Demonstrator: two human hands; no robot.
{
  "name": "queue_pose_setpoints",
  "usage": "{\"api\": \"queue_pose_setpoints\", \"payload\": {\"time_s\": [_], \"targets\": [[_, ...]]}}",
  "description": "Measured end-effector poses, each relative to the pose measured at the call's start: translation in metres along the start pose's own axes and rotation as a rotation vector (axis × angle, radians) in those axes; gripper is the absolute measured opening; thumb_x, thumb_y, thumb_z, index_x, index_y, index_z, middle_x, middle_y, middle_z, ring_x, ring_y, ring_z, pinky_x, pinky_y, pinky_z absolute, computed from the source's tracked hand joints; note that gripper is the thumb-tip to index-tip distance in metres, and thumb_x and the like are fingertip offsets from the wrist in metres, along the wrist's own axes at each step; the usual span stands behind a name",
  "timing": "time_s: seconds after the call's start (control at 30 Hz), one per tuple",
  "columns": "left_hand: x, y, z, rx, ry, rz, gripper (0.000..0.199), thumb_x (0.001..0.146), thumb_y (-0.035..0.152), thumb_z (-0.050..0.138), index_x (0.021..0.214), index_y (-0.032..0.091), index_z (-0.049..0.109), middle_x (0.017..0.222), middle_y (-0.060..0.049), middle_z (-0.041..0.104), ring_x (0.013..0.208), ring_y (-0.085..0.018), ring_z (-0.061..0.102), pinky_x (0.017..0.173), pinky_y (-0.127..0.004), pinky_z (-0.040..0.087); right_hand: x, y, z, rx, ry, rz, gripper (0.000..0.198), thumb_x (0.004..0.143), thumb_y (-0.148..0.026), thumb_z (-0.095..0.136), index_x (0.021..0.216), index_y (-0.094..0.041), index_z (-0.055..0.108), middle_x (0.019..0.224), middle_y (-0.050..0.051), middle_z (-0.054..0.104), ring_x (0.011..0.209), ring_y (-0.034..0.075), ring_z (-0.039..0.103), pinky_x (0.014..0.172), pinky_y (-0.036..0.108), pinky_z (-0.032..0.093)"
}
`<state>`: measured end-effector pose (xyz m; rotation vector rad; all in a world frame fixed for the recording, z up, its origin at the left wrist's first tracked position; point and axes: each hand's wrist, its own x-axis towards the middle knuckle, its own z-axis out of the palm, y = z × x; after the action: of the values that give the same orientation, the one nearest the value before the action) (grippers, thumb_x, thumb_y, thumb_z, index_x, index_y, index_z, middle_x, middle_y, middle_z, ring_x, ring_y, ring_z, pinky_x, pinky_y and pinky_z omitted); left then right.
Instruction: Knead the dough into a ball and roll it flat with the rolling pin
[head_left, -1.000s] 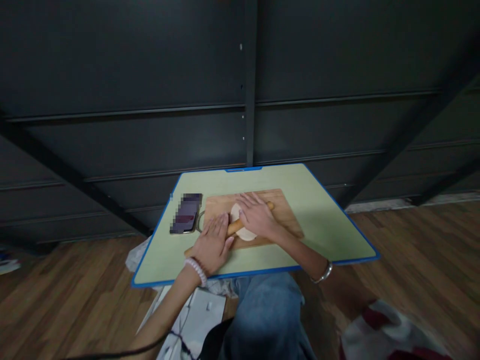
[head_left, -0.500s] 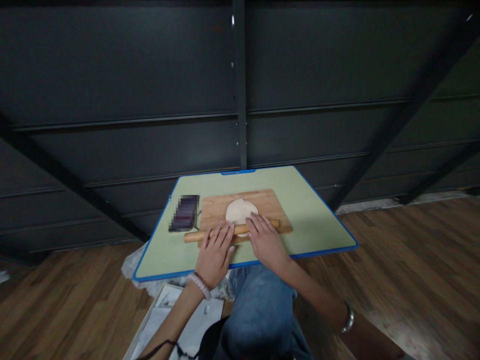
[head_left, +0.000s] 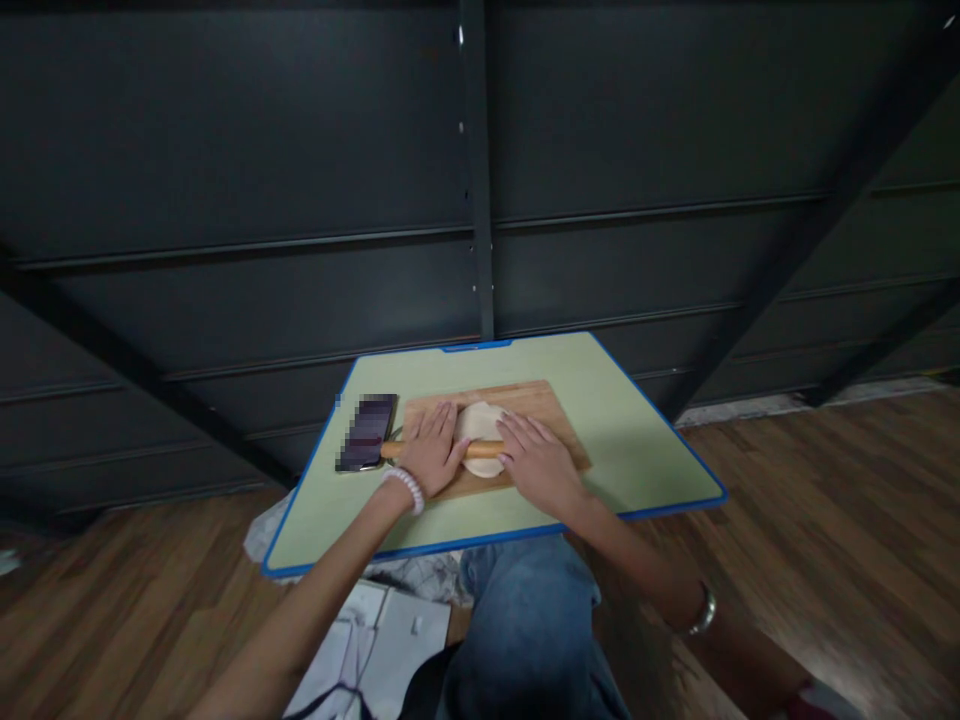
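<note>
A wooden rolling pin (head_left: 484, 450) lies crosswise over a flat, pale round of dough (head_left: 482, 424) on a wooden board (head_left: 517, 391). My left hand (head_left: 433, 450) rests palm down over the pin's left part, its fingers stretched out forward past it. Over the right part lies my right hand (head_left: 536, 458), also flat with long fingers, hiding the pin's right end. Both hands press on the pin without wrapping round it. Some of the dough shows between them, on either side of the pin.
The board sits on a light green table (head_left: 645, 460) with a blue rim. Left of the board lies a phone (head_left: 367, 432), partly blurred out. My knee in jeans (head_left: 517, 620) is under the near edge, beside a white box (head_left: 409, 625). A dark panelled wall (head_left: 337, 180) stands behind.
Both hands have moved forward, away from me, and the rolling pin has rolled with them from the dough's near edge to nearer its middle.
</note>
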<state>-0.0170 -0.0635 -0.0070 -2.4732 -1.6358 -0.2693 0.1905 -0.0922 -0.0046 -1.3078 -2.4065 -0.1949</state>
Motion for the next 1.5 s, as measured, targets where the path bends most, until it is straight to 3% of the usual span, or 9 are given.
{"api": "queue_pose_setpoints", "payload": {"time_s": [0.2, 0.37, 0.47, 0.6, 0.73, 0.83, 1.13, 1.5], "targets": [[0.023, 0.003, 0.002, 0.02, 0.029, -0.073, 0.058, 0.093, 0.039, 0.018, 0.138, 0.008, 0.036, 0.143, -0.013, 0.038, 0.136, -0.023, 0.028, 0.113, -0.045, 0.014, 0.022, 0.019, -0.001, 0.067, -0.055, 0.015, 0.055, 0.092, -0.041, 0.036, 0.134, -0.006, 0.042, 0.139, 0.015, 0.043, 0.131, 0.022, 0.035, 0.109, 0.037, 0.028], [0.052, -0.005, 0.009, 0.012, -0.014, -0.055, 0.057, 0.092, 0.041, 0.018, 0.135, 0.009, 0.039, 0.145, -0.013, 0.035, 0.138, -0.023, 0.021, 0.113, -0.048, 0.011, 0.035, 0.035, 0.01, 0.121, -0.074, 0.052, 0.052, 0.092, -0.042, 0.034, 0.134, -0.011, 0.042, 0.135, 0.012, 0.049, 0.128, 0.021, 0.04, 0.107, 0.037, 0.031], [0.067, -0.01, 0.01, -0.042, -0.083, -0.04, 0.056, 0.093, 0.043, 0.017, 0.132, 0.012, 0.041, 0.142, -0.013, 0.04, 0.136, -0.023, 0.027, 0.11, -0.049, 0.018, 0.04, 0.044, 0.02, 0.134, -0.077, 0.054, 0.053, 0.092, -0.045, 0.034, 0.133, -0.014, 0.043, 0.133, 0.011, 0.05, 0.127, 0.022, 0.041, 0.106, 0.039, 0.032], [0.085, -0.013, 0.005, -0.088, -0.13, -0.028, 0.051, 0.094, 0.045, 0.016, 0.117, 0.016, 0.051, 0.117, -0.011, 0.06, 0.115, -0.024, 0.05, 0.102, -0.05, 0.029, 0.051, 0.057, 0.031, 0.139, -0.107, 0.018, 0.063, 0.085, -0.059, 0.041, 0.131, -0.015, 0.045, 0.132, 0.013, 0.05, 0.128, 0.025, 0.039, 0.106, 0.042, 0.029], [0.104, -0.012, 0.003, -0.059, -0.087, 0.018, 0.047, 0.094, 0.041, 0.018, 0.104, 0.015, 0.057, 0.109, -0.011, 0.061, 0.105, -0.023, 0.054, 0.091, -0.043, 0.038, 0.064, 0.066, 0.033, 0.168, -0.168, -0.009, 0.07, 0.077, -0.063, 0.051, 0.129, -0.018, 0.045, 0.131, 0.012, 0.05, 0.125, 0.025, 0.04, 0.105, 0.041, 0.029], [0.116, -0.01, 0.003, -0.04, -0.081, 0.04, 0.047, 0.095, 0.037, 0.019, 0.098, 0.014, 0.059, 0.104, -0.012, 0.062, 0.101, -0.022, 0.057, 0.088, -0.038, 0.04, 0.071, 0.068, 0.024, 0.188, -0.209, -0.005, 0.062, 0.078, -0.06, 0.053, 0.125, -0.019, 0.048, 0.126, 0.011, 0.053, 0.121, 0.023, 0.044, 0.103, 0.039, 0.029], [0.135, -0.007, 0.003, -0.027, -0.08, -0.215, 0.064, 0.094, 0.044, 0.014, 0.086, 0.012, 0.07, 0.087, -0.016, 0.069, 0.087, -0.027, 0.065, 0.076, -0.038, 0.046, 0.08, 0.064, -0.002, 0.131, -0.293, -0.002, 0.049, 0.087, -0.052, 0.046, 0.124, -0.02, 0.049, 0.121, 0.011, 0.06, 0.11, 0.025, 0.055, 0.095, 0.037, 0.036], [0.146, -0.01, 0.009, -0.05, -0.013, -0.377, 0.053, 0.091, 0.038, 0.024, 0.085, 0.013, 0.07, 0.087, -0.016, 0.069, 0.084, -0.027, 0.066, 0.075, -0.038, 0.047, 0.096, 0.086, 0.011, 0.056, -0.341, -0.157, 0.05, 0.089, -0.057, 0.034, 0.116, -0.022, 0.059, 0.116, 0.007, 0.064, 0.103, 0.023, 0.061, 0.088, 0.033, 0.043]]}}
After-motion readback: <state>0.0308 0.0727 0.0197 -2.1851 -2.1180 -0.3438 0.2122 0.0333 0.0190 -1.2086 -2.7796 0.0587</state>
